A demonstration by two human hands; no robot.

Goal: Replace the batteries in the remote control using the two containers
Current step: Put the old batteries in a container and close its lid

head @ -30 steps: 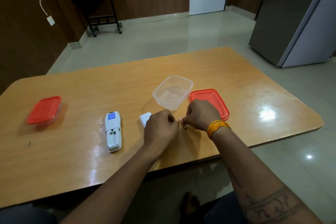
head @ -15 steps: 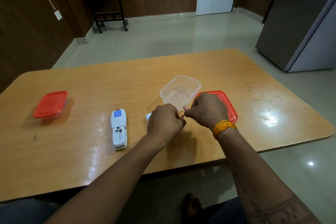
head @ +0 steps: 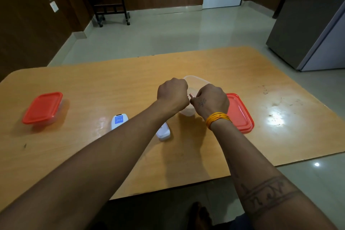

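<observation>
Wooden table — battery lengthwise left-right between both hands.

- The wooden table has rounded corners and a glossy top.
- A clear open container sits near its middle.
- Just right of that container lies a red lid.
- Left of it lie a white battery cover, then the remote control, partly hidden.
- Far left stands a closed red-lidded container.

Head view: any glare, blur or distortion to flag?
Head view: bright glare patch on the table at right, a smaller reflection on the floor; wide-angle bending at the edges; slight softness around the hands; room dim, the clear container hard to make out.
</observation>
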